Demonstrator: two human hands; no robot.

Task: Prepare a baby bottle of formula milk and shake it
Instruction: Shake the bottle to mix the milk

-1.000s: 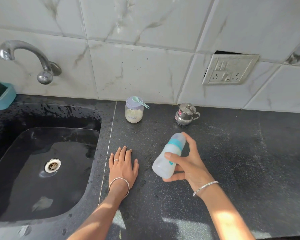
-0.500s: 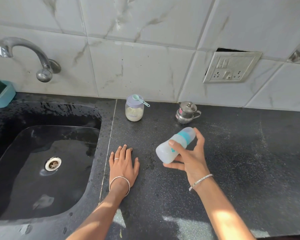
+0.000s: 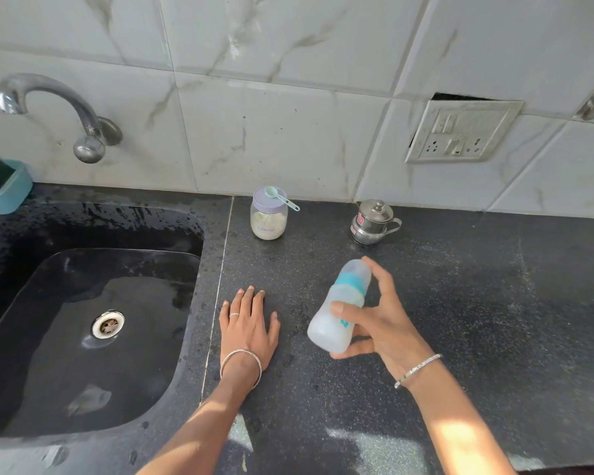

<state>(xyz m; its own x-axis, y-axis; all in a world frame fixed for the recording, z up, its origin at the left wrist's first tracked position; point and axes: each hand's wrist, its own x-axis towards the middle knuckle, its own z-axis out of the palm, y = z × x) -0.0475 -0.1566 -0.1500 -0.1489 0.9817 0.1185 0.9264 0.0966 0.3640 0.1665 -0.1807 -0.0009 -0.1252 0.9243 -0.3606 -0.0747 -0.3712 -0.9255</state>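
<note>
Right hand (image 3: 381, 323) clamps baby bottle (image 3: 340, 305), long axis tilted, cap up-right, off the desk (image 3: 460, 303); left hand (image 3: 249, 320) flat, fingers apart.

We read only "Formula", faintly, on the powder jar (image 3: 268, 217) at twelve o'clock; the steel pot's (image 3: 371, 222) red sticker stays illegible.

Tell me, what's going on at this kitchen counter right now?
A person is holding a capped baby bottle tilted in the right hand, above the dark counter. The left hand lies flat on the counter beside the sink. Back by the wall stand a closed formula jar with a small scoop on its lid, and a little steel pot.
</note>
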